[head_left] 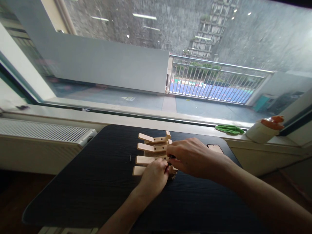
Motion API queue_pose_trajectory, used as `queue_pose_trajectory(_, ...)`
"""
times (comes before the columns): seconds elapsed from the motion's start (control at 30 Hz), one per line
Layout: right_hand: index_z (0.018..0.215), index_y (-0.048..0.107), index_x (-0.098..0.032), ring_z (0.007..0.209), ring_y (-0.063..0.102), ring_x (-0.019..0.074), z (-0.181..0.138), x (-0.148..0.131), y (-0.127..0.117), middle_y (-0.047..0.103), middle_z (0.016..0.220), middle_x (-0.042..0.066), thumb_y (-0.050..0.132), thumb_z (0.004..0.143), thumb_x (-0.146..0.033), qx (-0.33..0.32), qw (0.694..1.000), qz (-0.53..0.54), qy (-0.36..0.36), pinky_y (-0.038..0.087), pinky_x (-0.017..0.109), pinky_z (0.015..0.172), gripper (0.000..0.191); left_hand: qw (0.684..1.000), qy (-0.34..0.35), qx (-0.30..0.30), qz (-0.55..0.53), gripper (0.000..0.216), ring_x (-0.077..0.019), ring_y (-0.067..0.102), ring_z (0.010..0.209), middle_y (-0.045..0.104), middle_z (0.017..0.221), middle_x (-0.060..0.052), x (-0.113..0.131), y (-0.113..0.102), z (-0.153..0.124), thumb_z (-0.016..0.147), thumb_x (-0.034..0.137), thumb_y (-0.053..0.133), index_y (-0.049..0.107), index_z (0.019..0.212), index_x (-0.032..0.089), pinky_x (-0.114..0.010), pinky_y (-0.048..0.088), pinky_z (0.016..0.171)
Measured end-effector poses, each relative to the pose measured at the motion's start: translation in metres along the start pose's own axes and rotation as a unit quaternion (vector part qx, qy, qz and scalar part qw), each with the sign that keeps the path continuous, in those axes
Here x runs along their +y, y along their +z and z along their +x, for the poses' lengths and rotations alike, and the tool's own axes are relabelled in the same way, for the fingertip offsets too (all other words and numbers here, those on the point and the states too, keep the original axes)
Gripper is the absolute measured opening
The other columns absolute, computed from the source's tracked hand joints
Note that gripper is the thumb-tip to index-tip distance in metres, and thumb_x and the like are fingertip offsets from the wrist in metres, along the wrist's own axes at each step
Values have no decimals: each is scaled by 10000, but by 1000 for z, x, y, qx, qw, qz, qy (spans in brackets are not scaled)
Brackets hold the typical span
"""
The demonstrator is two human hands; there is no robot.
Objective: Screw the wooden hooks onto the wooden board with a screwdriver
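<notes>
A pale wooden hook rack (154, 148) lies on the black table (97, 182). Several angled wooden hooks with dark screw holes point left from it. My left hand (156, 175) is closed over the nearest hooks, its fingertips at the rack's near right part. From the right, my right hand (192, 159) reaches over the rack, fingers pinched around a small dark tool (172, 157) whose kind is mostly hidden. Both hands' fingertips are close together, covering the spot under the tool. A thin screw or nail (130, 158) lies on the table left of the rack.
A phone-like flat object (215, 149) lies at the table's right back, partly behind my right wrist. On the windowsill are a green cloth (229, 129) and a white bottle with an orange top (264, 130). A white radiator (48, 133) stands left; a large window rises behind.
</notes>
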State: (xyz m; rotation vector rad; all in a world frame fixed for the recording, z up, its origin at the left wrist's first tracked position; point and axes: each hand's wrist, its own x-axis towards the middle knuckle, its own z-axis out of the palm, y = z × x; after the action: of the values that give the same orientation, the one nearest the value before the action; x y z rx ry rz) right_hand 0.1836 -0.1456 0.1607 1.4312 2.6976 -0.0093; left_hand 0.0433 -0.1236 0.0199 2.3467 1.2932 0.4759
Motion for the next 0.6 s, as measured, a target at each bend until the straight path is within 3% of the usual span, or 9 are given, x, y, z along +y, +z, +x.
queue_pose_trajectory(0.3, 755, 583, -164, 633, 604, 180, 8, 6, 12, 649, 709, 44, 362, 886, -281, 11, 998, -45, 48, 310, 248, 518, 282, 1000, -15, -9, -6, 141, -165, 555, 831, 602, 848, -46, 4, -2, 1, 808, 196, 457, 596, 781, 185, -256, 388, 729)
queue_pose_trajectory(0.47, 891, 577, -195, 731, 609, 192, -1, 9, 4, 662, 799, 28, 499, 811, -299, 3, 1000, -4, 25, 318, 256, 565, 152, 1000, -22, -9, 1, 164, -167, 555, 849, 598, 870, -48, 5, -3, 1, 820, 204, 447, 610, 803, 192, -263, 393, 751)
queue_pose_trajectory(0.6, 878, 575, -205, 745, 607, 167, -2, 6, -3, 659, 841, 16, 508, 805, -254, -14, 1000, 11, 2, 315, 246, 570, 110, 999, -27, -20, 4, 158, -174, 559, 879, 603, 883, -52, 5, -3, 2, 822, 212, 453, 608, 831, 188, -263, 393, 762)
